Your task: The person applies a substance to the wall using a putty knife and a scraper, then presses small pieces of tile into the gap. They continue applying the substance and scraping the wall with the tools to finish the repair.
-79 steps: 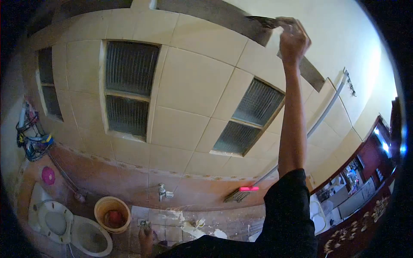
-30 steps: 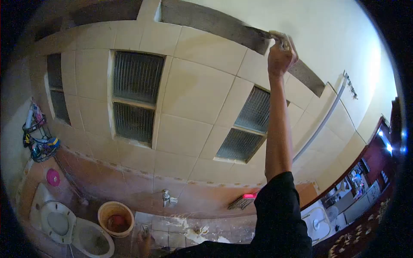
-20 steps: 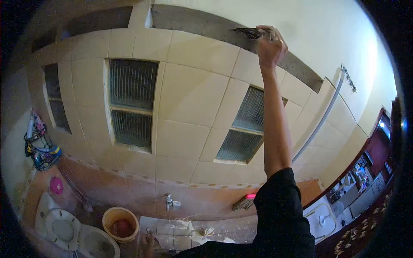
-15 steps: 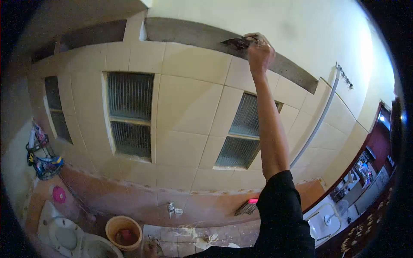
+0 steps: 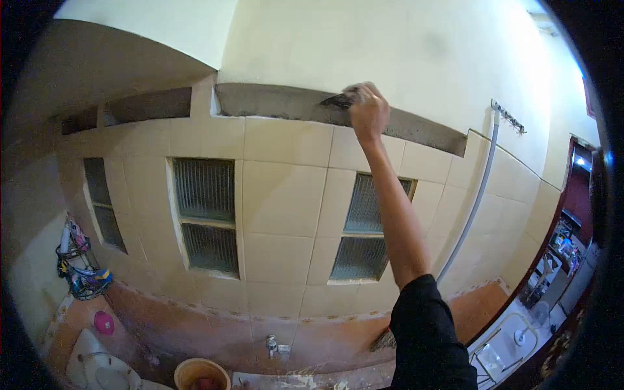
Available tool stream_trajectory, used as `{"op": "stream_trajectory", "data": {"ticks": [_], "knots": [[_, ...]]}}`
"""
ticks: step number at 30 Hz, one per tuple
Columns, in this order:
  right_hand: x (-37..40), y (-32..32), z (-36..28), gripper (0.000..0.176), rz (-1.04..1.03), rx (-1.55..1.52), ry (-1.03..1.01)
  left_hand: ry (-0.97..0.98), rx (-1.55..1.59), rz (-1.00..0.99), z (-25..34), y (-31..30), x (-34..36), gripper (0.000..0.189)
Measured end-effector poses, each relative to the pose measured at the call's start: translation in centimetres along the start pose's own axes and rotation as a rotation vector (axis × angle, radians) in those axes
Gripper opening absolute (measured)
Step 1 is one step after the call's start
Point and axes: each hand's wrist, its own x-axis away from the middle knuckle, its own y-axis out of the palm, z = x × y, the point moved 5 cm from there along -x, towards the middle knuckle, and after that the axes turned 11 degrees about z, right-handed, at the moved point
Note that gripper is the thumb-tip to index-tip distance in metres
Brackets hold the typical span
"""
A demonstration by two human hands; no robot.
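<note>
My right hand [image 5: 370, 114] is raised high on the wall, its fingers wrapped round a dark, flat-bladed scraper [image 5: 338, 101]. The blade points left and lies at the grey recessed cement strip [image 5: 279, 103] above the tiles; whether its edge touches the surface cannot be made out. The handle is hidden in the fist. Cream wall tiles [image 5: 279, 195] lie below the strip, and a pale painted wall [image 5: 312, 45] rises above it. My left hand is out of sight.
Glass-block windows [image 5: 207, 188] are set in the tiles. A grey pipe [image 5: 478, 201] runs down at right. Below are a tap [image 5: 272, 344], an orange bucket [image 5: 201, 372], a toilet [image 5: 107, 372] and a hanging wire rack [image 5: 84, 273]. A doorway [image 5: 552, 260] opens at right.
The view has tilted up, so the wall sits lower in the frame. My right hand and the scraper have shifted slightly left along the strip. A partly seen hand at the bottom has left view.
</note>
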Motion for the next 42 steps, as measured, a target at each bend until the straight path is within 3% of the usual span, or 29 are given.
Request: {"op": "stream_trajectory", "data": {"ticks": [3, 5, 7, 10, 19, 23, 25, 27, 29, 30, 31, 34, 35, 37, 39, 40, 41, 42], "knots": [[0.9, 0.6, 1.3, 0.022, -0.024, 0.002, 0.116, 0.001, 0.028, -0.005, 0.5, 0.4, -0.3, 0.04], [0.1, 0.8, 0.1, 0.023, -0.037, 0.083, -0.069, 0.004, 0.046, -0.007, 0.9, 0.6, -0.7, 0.04], [-0.1, 0.6, 0.6, 0.023, -0.038, -0.01, -0.001, -0.004, 0.066, -0.01, 0.9, 0.8, -0.6, 0.04], [1.2, 1.5, 1.4, 0.021, -0.15, 0.112, 0.028, -0.021, 0.075, -0.024, 0.3, 0.5, 0.0, 0.04], [-0.5, -0.4, -0.8, 0.017, 0.031, 0.021, 0.039, -0.082, 0.11, -0.057, -1.6, 0.3, 1.3, 0.04], [0.2, 1.2, -0.1, 0.016, 0.023, 0.152, -0.053, -0.154, 0.051, -0.091, -4.7, -3.4, 5.0, 0.04], [-0.6, 0.0, -1.4, 0.017, 0.116, 0.006, -0.055, -0.193, 0.051, -0.092, -5.9, -4.2, 6.7, 0.04], [0.8, 1.1, 0.1, 0.019, 0.061, 0.009, -0.005, -0.238, 0.032, -0.107, -7.4, -5.7, 9.0, 0.04], [0.9, 1.0, -1.1, 0.019, 0.217, 0.093, -0.214, -0.267, 0.008, -0.12, -8.4, -7.6, 10.4, 0.04], [0.3, 0.5, -1.3, 0.015, 0.087, -0.009, -0.039, -0.278, 0.013, -0.12, -8.7, -7.7, 10.7, 0.04], [0.4, 1.0, -1.4, 0.015, 0.081, -0.017, -0.038, -0.289, 0.02, -0.119, -8.8, -7.6, 11.2, 0.04], [1.4, 2.1, -0.7, 0.014, 0.026, 0.028, -0.059, -0.362, 0.03, -0.217, -16.8, -7.1, 10.7, 0.036], [1.4, 1.6, -0.9, 0.014, 0.024, 0.03, -0.053, -0.363, 0.023, -0.216, -14.9, -7.6, 11.3, 0.036], [0.3, 1.0, -2.2, 0.024, 0.051, 0.005, -0.114, -0.192, 0.017, 0.038, -4.3, -7.4, 9.8, 0.029], [0.3, 2.0, -0.9, 0.018, 0.054, -0.028, -0.065, 0.003, 0.428, -0.119, 0.5, -3.9, 4.8, 0.027], [0.1, 2.1, -0.4, 0.019, 0.061, -0.088, -0.041, 0.068, 0.343, -0.187, 11.6, -4.2, 4.1, 0.031], [-0.1, 2.2, -0.3, 0.02, 0.069, -0.151, -0.021, 0.126, 0.243, -0.253, 16.4, -3.6, 1.9, 0.059], [-0.3, 2.4, -0.3, 0.021, 0.052, -0.172, -0.018, 0.296, 0.232, -0.322, 23.3, -3.0, 0.2, 0.058]]}}
